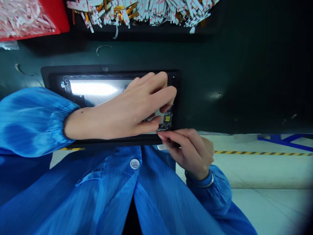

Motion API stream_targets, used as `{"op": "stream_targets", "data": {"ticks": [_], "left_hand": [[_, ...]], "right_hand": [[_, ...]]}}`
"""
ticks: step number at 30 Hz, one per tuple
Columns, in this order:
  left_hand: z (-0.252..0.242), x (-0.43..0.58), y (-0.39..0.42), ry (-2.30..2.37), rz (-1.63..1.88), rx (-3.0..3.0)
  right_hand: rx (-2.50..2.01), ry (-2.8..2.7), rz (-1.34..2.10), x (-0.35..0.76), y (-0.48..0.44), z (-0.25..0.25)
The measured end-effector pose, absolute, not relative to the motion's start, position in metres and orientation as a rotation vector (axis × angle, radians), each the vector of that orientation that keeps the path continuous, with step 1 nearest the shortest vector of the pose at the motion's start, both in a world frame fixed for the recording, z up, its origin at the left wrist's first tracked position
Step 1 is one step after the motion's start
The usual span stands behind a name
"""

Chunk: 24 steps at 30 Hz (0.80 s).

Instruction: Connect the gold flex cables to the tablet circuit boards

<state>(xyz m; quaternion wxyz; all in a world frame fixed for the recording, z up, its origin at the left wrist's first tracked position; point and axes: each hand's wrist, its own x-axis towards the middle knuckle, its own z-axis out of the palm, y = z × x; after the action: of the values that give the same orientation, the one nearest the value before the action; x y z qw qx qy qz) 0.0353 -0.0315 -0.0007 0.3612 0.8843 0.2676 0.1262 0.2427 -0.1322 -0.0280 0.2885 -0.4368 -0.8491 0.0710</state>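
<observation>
The panel (pixel 97 88) lies within a dark frame (pixel 50 73) at the near side of the tabletop (pixel 244 81), its circuit board (pixel 167 119) at the right end. The left hand (pixel 137 104) arches over that end, fingers curled; the right hand (pixel 189 148) has its fingertips close together at the board's near edge. Whether either grips anything I cannot tell, since knuckles hide the contact. Good handling here seems to call for light fingertip pressure, a steady left wrist, and the white strips (pixel 156 13) kept off the board.
</observation>
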Motion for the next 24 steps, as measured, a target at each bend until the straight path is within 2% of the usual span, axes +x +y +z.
{"op": "stream_targets", "data": {"ticks": [9,17,24], "left_hand": [[-0.01,0.019,-0.031,0.393,0.327,2.465],[-0.013,0.02,-0.033,0.375,0.313,2.402],[-0.013,0.019,-0.023,0.046,0.201,2.389]], "right_hand": [[-1.311,-2.102,0.528,0.246,-0.134,-0.024],[-1.522,-1.819,0.86,0.244,-0.12,-0.02],[-1.611,-1.808,0.922,0.246,-0.112,-0.017]]}}
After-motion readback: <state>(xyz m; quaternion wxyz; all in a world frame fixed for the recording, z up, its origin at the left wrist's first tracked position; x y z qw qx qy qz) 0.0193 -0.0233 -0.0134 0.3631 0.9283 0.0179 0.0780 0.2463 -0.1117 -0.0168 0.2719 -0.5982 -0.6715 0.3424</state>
